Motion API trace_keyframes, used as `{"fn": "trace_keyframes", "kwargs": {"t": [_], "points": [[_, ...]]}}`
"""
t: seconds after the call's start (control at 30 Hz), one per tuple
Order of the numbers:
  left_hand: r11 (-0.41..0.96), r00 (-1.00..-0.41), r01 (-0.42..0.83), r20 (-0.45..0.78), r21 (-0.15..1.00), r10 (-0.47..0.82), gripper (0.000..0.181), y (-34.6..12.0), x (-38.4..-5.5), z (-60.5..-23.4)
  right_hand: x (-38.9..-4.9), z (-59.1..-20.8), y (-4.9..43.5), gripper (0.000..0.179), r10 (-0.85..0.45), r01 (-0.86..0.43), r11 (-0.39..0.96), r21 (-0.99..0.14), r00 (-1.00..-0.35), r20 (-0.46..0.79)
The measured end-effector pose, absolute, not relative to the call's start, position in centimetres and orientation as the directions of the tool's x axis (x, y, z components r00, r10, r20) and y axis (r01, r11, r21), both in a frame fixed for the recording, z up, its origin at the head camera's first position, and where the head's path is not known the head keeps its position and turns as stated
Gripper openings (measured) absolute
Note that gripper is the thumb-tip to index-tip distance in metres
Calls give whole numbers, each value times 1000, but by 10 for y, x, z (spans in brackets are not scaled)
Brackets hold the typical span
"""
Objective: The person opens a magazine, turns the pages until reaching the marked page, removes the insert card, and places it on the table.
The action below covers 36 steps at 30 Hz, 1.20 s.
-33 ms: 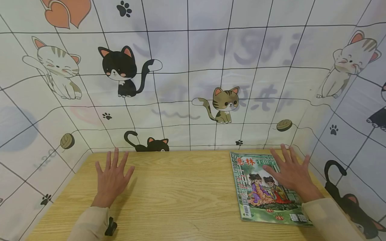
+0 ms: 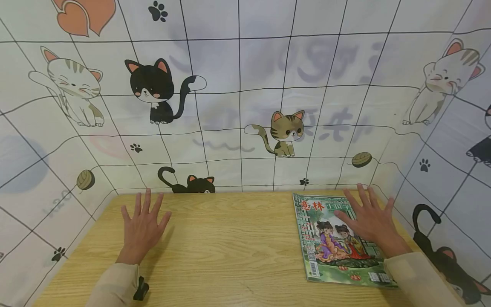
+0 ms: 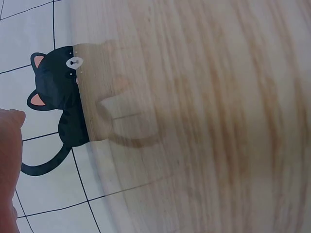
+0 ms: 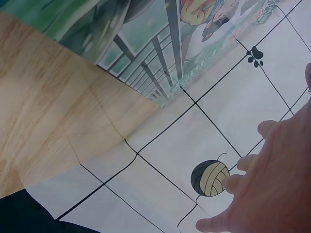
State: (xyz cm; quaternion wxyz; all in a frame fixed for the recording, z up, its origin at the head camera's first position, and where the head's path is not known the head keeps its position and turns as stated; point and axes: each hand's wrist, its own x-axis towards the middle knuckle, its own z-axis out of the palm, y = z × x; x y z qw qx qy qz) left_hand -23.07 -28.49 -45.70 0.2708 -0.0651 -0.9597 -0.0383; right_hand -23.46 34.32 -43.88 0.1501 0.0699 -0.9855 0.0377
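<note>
A magazine with a green illustrated cover of two figures in robes lies face up at the right side of the table. My right hand is spread over its upper right part, fingers straight and apart, and covers some of the cover. In the right wrist view the magazine shows at the top, with the right hand at the lower right, its fingers extended. My left hand is spread at the left of the table, holding nothing. Only a sliver of the left hand appears in the left wrist view.
The light wood table reaches back to a white cloth wall with grid lines and printed cats. The cloth also closes in the left and right sides. A small black device sits at the left wrist.
</note>
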Motion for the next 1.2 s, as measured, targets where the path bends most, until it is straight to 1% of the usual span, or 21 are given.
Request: {"fn": "trace_keyframes", "kwargs": {"t": [0.2, 0.43, 0.63, 0.9, 1.2], "points": [[989, -843, 144, 526, 24, 110, 64, -285, -231, -459, -231, -438, 345, 88, -132, -156, 986, -58, -946, 296], [990, -856, 136, 507, 29, 103, 63, -285, -229, -459, -228, -442, 348, 88, -158, -179, 983, -46, -944, 290], [990, -855, 140, 508, 34, 103, 63, -284, -229, -457, -227, -443, 350, 88, -165, -183, 981, -59, -959, 232], [989, -868, 144, 485, 45, 104, 64, -282, -229, -458, -226, -445, 349, 87, -166, -181, 976, -119, -978, 127], [987, -888, 151, 446, 49, 114, 65, -275, -228, -456, -227, -453, 347, 87, -182, -195, 972, -128, -977, 110]]}}
